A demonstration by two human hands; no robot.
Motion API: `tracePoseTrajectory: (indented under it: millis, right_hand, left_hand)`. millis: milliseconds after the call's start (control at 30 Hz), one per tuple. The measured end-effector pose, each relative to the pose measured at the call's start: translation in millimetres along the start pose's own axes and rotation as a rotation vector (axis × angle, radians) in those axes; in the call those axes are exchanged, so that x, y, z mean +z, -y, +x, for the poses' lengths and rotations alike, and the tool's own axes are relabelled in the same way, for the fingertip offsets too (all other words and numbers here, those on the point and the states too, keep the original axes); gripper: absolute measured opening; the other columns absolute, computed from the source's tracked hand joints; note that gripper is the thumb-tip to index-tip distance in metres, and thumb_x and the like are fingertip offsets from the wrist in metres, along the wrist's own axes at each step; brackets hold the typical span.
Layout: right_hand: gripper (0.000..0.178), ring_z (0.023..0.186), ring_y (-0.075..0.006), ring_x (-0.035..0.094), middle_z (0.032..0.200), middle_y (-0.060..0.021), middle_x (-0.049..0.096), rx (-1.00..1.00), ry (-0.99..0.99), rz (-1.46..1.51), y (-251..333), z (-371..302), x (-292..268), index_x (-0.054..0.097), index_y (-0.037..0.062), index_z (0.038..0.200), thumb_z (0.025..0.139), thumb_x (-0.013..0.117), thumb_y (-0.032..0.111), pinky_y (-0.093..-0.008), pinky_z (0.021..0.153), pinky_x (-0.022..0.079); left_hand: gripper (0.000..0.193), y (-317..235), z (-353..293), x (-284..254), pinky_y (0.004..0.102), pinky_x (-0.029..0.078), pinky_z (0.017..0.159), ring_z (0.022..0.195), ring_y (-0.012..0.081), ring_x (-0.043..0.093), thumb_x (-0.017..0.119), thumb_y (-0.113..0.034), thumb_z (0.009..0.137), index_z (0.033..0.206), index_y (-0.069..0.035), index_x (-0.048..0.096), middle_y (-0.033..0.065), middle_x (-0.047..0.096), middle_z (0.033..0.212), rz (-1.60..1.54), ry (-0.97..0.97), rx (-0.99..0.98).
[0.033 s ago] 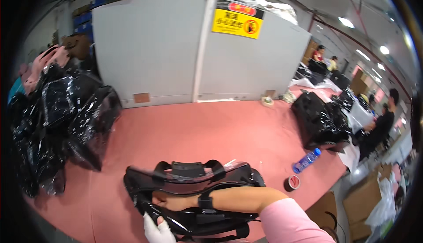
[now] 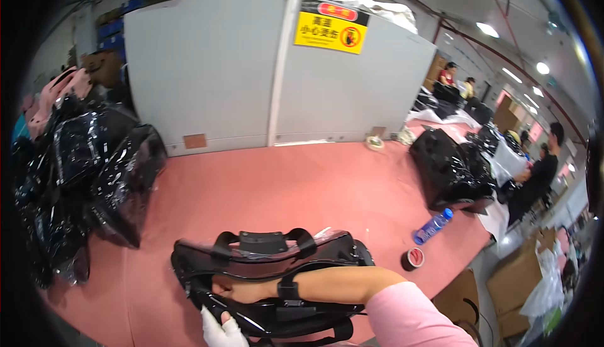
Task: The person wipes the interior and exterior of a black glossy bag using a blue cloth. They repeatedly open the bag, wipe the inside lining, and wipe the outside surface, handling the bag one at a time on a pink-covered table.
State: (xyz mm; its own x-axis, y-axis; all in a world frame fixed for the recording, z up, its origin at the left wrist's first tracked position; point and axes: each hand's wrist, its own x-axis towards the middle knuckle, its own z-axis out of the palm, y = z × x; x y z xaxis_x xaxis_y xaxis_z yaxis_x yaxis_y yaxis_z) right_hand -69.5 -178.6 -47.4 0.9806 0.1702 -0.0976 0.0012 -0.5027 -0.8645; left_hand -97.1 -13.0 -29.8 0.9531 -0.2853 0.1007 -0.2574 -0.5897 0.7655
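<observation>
A glossy black bag (image 2: 270,333) lies on the pink-covered table, its top gaping and a dark handle with a wide grip (image 2: 263,242) standing along its far side. My right hand (image 2: 242,289) reaches inside the bag, near its left end. Its fingers are curled closed, and whatever they may pinch is hidden. A black strap (image 2: 290,290) of the bag crosses over my right wrist. At the bag's near left edge, my left hand (image 2: 220,329), in a white glove with the thumb tip bare, is closed on the bag's side, its lower part cut off by the frame.
Bags in shiny clear wrap (image 2: 94,158) are heaped at the left. To the right are a blue-capped bottle (image 2: 433,226), a roll of tape (image 2: 413,258) and a wrapped black bag (image 2: 450,167). Grey panels (image 2: 207,70) border the far side. A person (image 2: 535,177) stands beyond, right.
The whole view has shifted slightly, so everything appears a little further left. Both hands keep their places on and in the bag.
</observation>
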Motion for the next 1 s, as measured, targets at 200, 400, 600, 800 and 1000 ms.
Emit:
tracePoseTrajectory:
  millis: [200,400,600,800,1000]
  right_hand:
    - [0.007,0.07,-0.0194,0.049,0.073,-0.0044,0.052,0.077,-0.059,0.007,7.1,-10.0,8.3,0.051,0.0099,0.08,0.083,0.054,0.015,-0.0311,0.063,0.039]
    - [0.011,0.066,-0.0188,0.046,0.07,-0.0061,0.047,-0.264,-0.018,0.037,-12.0,7.3,16.5,0.049,0.0059,0.077,0.084,0.054,0.011,-0.0321,0.063,0.04]
    - [0.009,0.077,-0.0125,0.037,0.082,-0.0006,0.037,-0.097,0.032,0.238,-49.1,11.4,41.4,0.042,0.0041,0.088,0.085,0.049,-0.001,-0.0261,0.073,0.037]
    - [0.039,0.104,-0.0192,0.051,0.111,-0.0114,0.056,-0.143,0.062,0.338,5.9,9.2,36.2,0.048,0.0012,0.117,0.082,0.063,0.014,-0.0323,0.091,0.039]
    - [0.053,0.118,-0.0236,0.049,0.126,-0.0152,0.053,0.036,0.296,0.524,10.2,8.3,31.0,0.046,-0.0006,0.129,0.084,0.063,0.022,-0.0348,0.102,0.035]
  left_hand:
    - [0.046,-2.5,6.7,-14.6,0.0462,0.047,0.081,0.093,0.0428,0.059,0.055,-0.028,0.09,0.123,0.003,0.052,0.0277,0.061,0.105,0.15,0.059,0.061]
    - [0.029,114.6,56.9,6.1,0.0331,0.048,0.078,0.084,0.0246,0.06,0.051,0.004,0.08,0.108,0.004,0.058,0.0127,0.062,0.092,-0.265,0.062,0.027]
    - [0.031,80.4,40.7,8.5,0.0354,0.045,0.091,0.102,0.0308,0.058,0.049,0.007,0.084,0.113,0.003,0.057,0.0175,0.058,0.109,-0.38,-0.022,0.188]
    - [0.049,60.4,27.4,-2.2,0.0434,0.039,0.093,0.107,0.0366,0.05,0.05,-0.039,0.093,0.127,-0.003,0.051,0.0186,0.052,0.121,-0.123,-0.168,0.348]
    - [0.063,56.8,21.9,-2.1,0.0447,0.037,0.096,0.111,0.0379,0.049,0.066,-0.036,0.083,0.131,-0.001,0.045,0.0181,0.051,0.125,-0.233,-0.306,0.234]
